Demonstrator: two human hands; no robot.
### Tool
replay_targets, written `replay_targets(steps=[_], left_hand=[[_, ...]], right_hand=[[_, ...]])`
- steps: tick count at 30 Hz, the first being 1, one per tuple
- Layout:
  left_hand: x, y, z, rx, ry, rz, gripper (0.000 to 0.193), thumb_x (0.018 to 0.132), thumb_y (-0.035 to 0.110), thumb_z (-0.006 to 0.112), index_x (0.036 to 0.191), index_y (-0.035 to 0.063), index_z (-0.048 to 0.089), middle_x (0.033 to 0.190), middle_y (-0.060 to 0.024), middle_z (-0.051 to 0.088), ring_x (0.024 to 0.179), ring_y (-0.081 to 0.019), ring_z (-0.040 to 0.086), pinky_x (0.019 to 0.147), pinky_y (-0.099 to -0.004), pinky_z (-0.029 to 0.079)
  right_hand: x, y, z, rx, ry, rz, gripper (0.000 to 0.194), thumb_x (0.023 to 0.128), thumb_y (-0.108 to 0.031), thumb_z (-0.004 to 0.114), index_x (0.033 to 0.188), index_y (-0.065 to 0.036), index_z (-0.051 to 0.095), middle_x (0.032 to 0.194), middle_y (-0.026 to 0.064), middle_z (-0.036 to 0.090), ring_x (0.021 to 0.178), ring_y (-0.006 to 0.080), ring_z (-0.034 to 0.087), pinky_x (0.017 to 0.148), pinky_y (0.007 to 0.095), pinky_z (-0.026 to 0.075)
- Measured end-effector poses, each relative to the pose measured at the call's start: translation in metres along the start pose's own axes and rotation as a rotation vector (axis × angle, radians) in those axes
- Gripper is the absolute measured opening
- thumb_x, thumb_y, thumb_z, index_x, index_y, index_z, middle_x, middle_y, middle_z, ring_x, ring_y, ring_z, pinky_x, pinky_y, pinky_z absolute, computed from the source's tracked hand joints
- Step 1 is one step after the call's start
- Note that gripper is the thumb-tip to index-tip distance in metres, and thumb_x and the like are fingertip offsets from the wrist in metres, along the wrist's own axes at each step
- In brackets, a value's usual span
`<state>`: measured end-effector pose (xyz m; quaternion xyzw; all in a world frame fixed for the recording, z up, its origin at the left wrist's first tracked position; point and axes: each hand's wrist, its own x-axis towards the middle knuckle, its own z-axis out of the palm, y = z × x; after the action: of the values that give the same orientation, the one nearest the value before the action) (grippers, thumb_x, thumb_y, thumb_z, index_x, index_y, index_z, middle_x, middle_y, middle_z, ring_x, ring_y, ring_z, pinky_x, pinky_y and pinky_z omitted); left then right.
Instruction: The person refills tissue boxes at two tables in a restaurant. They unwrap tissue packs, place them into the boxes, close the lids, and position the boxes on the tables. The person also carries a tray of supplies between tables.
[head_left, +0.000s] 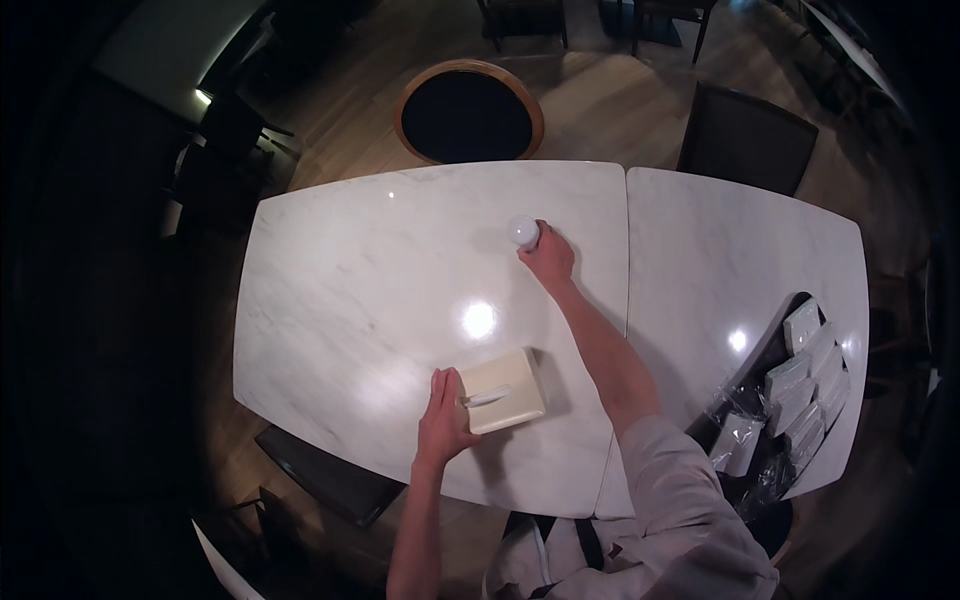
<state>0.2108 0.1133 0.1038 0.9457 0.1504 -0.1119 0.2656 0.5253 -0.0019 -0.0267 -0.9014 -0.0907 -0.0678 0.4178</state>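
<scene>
A cream tissue box (517, 375) with a white tissue (491, 396) in its top slot is gripped at its left end by my left hand (444, 420). Whether the box touches the tabletop or hangs just above it, I cannot tell. Farther out, near the far edge, my right hand (550, 255) is wrapped around a small white round-topped container (523, 232). The lower part of that container is hidden by its top and my fingers. Both hands are over the left section of a white marble-patterned table (337, 300).
On the right table section (690, 247) lies a dark tray (766, 341) with several plastic-wrapped white packets (791, 379) and crumpled clear wrappers. A seam (627, 285) divides the tabletop. Around it stand a round wood-rimmed stool (469, 112), a dark square seat (750, 139) and another dark seat (330, 476).
</scene>
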Motion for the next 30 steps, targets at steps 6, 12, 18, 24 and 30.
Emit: replay_targets(steps=[6,12,18,24,30], left_hand=[[0.0,-0.01,0.009,0.031,0.063,0.079,0.12,0.049,0.019,0.089,0.149,0.0042,0.023,0.151,-0.017,0.03,0.144,-0.0362,0.025,0.106,-0.0429,0.044],[0.012,-0.009,0.01,0.053,0.094,0.213,0.121,0.048,0.021,0.09,0.148,0.0029,0.024,0.151,-0.0173,0.031,0.142,-0.0362,0.028,0.105,-0.0431,0.046],[0.056,0.036,0.011,0.126,-0.027,0.382,0.117,0.051,0.021,0.088,0.148,0.0044,0.024,0.151,-0.0142,0.031,0.143,-0.0334,0.028,0.104,-0.0416,0.048],[0.093,0.101,0.033,0.19,-0.106,0.518,0.115,0.052,0.019,0.085,0.148,0.0044,0.023,0.153,-0.0126,0.03,0.144,-0.0313,0.025,0.108,-0.0403,0.044],[0.102,0.121,0.05,0.117,-0.131,0.608,0.111,0.052,0.013,0.082,0.146,0.0006,0.025,0.148,-0.0192,0.033,0.142,-0.0379,0.027,0.112,-0.0407,0.037]], right_hand=[[-0.032,0.011,-0.047,-0.154,-0.116,-0.027,0.052,0.061,-0.018,0.079,0.11,-0.011,0.062,0.089,0.0125,0.067,0.084,0.0326,0.065,0.073,0.0438,0.054],[-0.149,0.078,-0.186,-0.035,-0.056,0.029,0.056,0.061,-0.022,0.084,0.11,-0.008,0.063,0.094,0.0118,0.069,0.089,0.0298,0.068,0.079,0.0416,0.055],[-0.205,0.112,-0.237,0.084,-0.106,0.058,0.058,0.06,-0.019,0.086,0.112,-0.008,0.062,0.111,0.0089,0.064,0.1,0.0282,0.065,0.084,0.0402,0.053],[-0.198,0.111,-0.23,0.059,-0.21,0.174,0.055,0.061,-0.022,0.087,0.109,-0.009,0.064,0.124,0.0035,0.053,0.101,0.0295,0.063,0.085,0.0411,0.052],[-0.198,0.116,-0.229,0.083,-0.222,0.189,0.06,0.059,-0.028,0.088,0.111,-0.013,0.063,0.124,0.0047,0.052,0.103,0.0285,0.062,0.086,0.0415,0.052]])
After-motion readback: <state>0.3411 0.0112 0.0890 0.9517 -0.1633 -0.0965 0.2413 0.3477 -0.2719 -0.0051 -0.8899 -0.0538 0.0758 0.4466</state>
